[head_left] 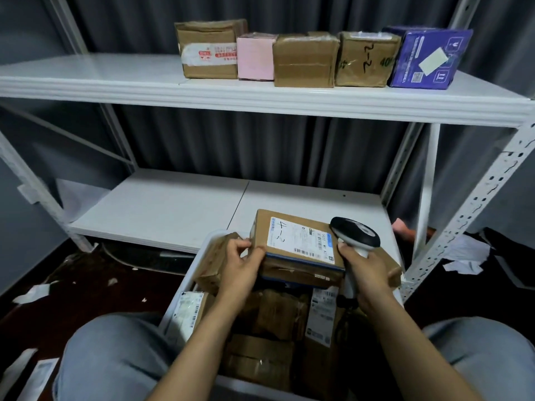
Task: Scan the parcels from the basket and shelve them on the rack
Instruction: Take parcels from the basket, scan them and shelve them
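Between both hands' fingers [254, 250], parcel [298, 244] faces scanner [356, 233].

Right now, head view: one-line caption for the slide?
Left hand holds a labelled parcel over the basket, right hand grips the scanner; five boxes sit on the upper shelf.

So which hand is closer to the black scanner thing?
Right. The right hand grips the scanner by its handle. The left hand is on the other side of the parcel, holding its left edge.
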`<state>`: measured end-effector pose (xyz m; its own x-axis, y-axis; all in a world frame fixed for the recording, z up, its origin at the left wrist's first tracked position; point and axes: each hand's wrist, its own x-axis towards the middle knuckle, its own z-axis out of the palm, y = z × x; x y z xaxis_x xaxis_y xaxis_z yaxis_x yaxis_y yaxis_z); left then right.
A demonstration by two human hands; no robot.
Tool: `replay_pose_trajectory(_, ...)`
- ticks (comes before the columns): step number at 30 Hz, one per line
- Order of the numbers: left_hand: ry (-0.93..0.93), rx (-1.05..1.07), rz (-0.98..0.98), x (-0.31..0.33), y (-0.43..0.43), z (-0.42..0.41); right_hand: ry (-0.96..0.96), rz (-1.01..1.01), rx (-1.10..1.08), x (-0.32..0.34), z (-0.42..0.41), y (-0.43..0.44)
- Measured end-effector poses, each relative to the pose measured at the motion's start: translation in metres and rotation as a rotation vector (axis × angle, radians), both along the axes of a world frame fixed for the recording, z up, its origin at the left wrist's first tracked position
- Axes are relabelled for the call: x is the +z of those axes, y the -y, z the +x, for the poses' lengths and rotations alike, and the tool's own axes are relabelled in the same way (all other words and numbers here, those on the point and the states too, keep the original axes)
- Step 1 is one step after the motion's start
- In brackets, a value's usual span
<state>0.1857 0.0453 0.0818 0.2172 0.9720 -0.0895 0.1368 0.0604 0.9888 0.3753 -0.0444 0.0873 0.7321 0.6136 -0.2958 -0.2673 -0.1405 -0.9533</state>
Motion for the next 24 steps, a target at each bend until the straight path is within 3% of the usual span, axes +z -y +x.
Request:
replay_pose_trajectory(7,0.04,-0.199,-0.109,-0.019,-0.016,-0.01,0.152,-0.053,0.125,0.012,-0.002,-0.003)
replay_pose_trajectory(11,0.21,-0.1,-0.177,-0.023,-0.022,-0.018,0.242,-0.065,0.253,0.026,0.0,-0.002)
replay_pose_trajectory(17,0.198,0.051,-0.08,-0.021,-0.033,-0.033,0.407,-0.193,0.529,0.04,0.015,0.005)
replay_pose_trajectory(24,0.125,0.068,-0.015,-0.028,-0.046,-0.042,0.382,-0.192,0.587,0.049,0.018,0.011)
